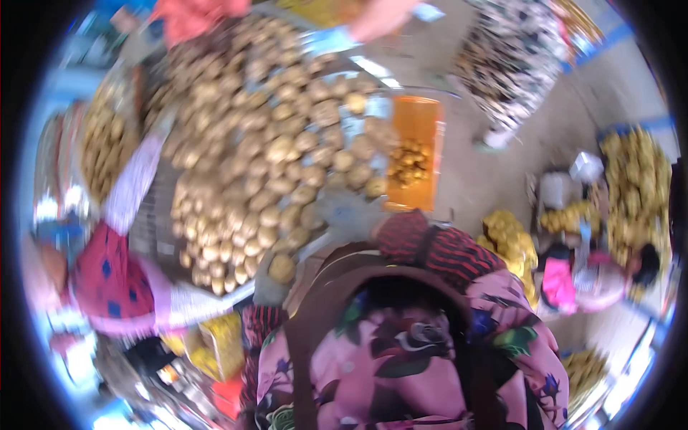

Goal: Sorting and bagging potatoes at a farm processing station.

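Note:
Many potatoes (269, 150) cover a sorting table with a pale blue surface (353, 127) before me. My left hand (267, 290), in a grey glove, is at the table's near edge with a potato (282, 268) in its grasp. My right hand (349, 213), also gloved in grey, reaches over the near right part of the potatoes. It is blurred, and I cannot tell whether it grips anything. Just beyond it stands an orange bin (415, 115) with smaller dark yellow pieces (409, 164), likely potatoes, in its near half.
Across the table a blue-gloved hand (328, 42) reaches over the potatoes. A co-worker's white sleeve (134, 177) extends in from the left. A person in patterned clothes (510, 59) stands far right. Filled yellow mesh sacks (508, 242) stand right; more sacks (637, 188) are stacked beyond.

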Motion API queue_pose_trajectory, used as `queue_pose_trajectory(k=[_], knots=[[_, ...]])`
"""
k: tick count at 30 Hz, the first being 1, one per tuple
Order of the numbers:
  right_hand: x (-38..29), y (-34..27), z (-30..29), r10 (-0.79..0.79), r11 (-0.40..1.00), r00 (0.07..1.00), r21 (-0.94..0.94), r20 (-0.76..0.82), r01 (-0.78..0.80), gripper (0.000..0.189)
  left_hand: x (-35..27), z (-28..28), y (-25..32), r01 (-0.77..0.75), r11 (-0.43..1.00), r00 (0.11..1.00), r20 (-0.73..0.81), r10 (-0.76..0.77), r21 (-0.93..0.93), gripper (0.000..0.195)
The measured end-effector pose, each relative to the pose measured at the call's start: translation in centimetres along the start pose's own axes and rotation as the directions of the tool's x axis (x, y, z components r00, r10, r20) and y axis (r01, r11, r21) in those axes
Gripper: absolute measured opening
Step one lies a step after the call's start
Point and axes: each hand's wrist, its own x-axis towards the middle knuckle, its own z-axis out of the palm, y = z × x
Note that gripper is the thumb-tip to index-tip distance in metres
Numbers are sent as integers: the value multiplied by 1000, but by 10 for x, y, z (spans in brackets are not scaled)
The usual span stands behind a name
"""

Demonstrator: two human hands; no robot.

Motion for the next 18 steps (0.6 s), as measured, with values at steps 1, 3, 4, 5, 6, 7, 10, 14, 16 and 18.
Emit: queue_pose_trajectory(k=[1, 3, 4, 5, 6, 7, 10, 14, 16, 18], knots=[[-2, 2, 2, -5, 1000, 1000, 6, 24, 4, 39, -3, 1, -6, -71, 996, 997, 17, 70, 50, 44], [-2, 4, 2, 30, 999, 996, 9, 87, -31, 41, -8, 6, -20, -231, 973, 973, 2, 231, 0, 45], [-1, 4, 0, 11, 1000, 996, -14, 87, -9, 44, -16, 13, -14, -255, 967, 965, -69, 253, -26, 37], [-3, -1, -8, -2, 999, 996, -46, 86, 6, 47, -28, 22, -5, -285, 957, 952, -132, 276, -52, 31], [-3, -6, -11, -89, 996, 986, -15, 138, 92, 47, -40, 30, -11, -261, 962, 944, -227, 238, -75, 31], [-3, -8, -12, -94, 991, 987, -80, 128, 105, 52, -45, 40, -25, -196, 824, 969, -234, 80, -531, 25], [2, -16, -6, -201, 971, 954, -81, 224, 224, 61, -74, 65, -55, -141, 170, 975, -167, -146, -975, 32], [-1, -26, -4, -271, 933, 882, -120, 385, 340, 65, -109, 108, -103, -210, -434, 972, -140, -188, -876, 39], [-1, -26, -1, -240, 913, 865, -201, 440, 355, 65, -125, 129, -134, -269, -689, 963, -197, -184, -673, 41], [-2, -21, -1, -257, 910, 842, -175, 474, 376, 65, -135, 150, -161, -338, -705, 940, -259, -222, -624, 41]])
